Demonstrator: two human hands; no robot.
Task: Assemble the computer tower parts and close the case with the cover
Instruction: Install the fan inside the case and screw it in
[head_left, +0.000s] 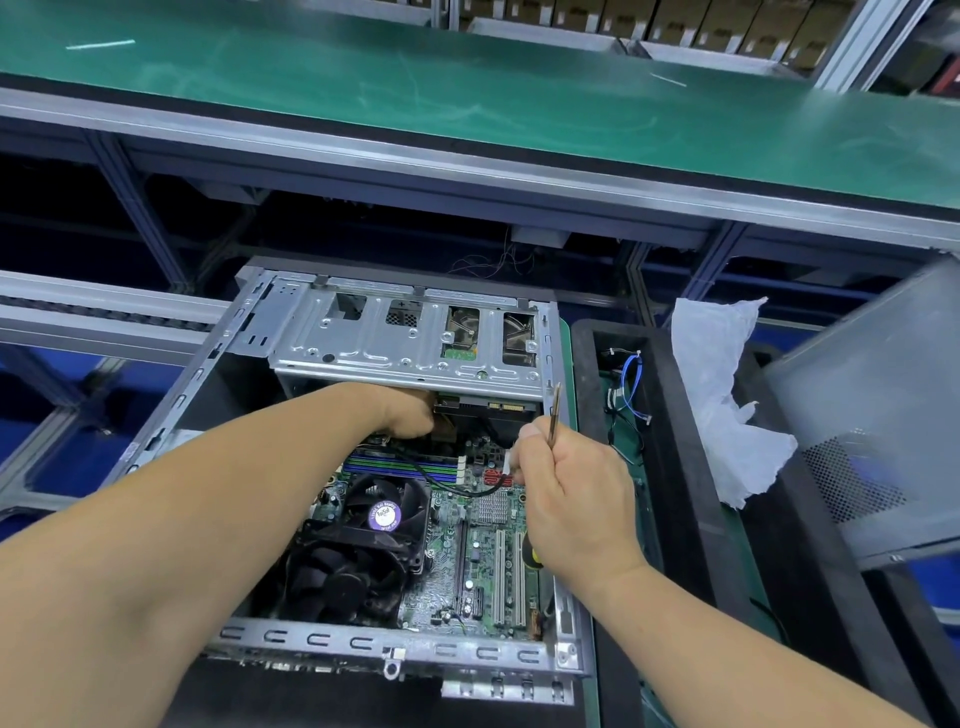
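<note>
Computer case (291, 636) open, lying on side on bench, interior facing up. Motherboard (483, 561) flat on case floor; black CPU fan (382, 514) with purple sticker on left half, second black fan just nearer. Silver drive cage (410, 332) spans far end of case. Grey perforated cover (872, 415) off case, propped tilted near bench's right edge.

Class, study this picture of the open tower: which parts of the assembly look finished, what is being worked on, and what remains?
Done: the motherboard with its cooler fan sits in the case.

In hand: the left hand reaches under the drive cage; the right hand holds a screwdriver and touches a white connector.

Left: the side cover still lies off the case, to the right.
</note>
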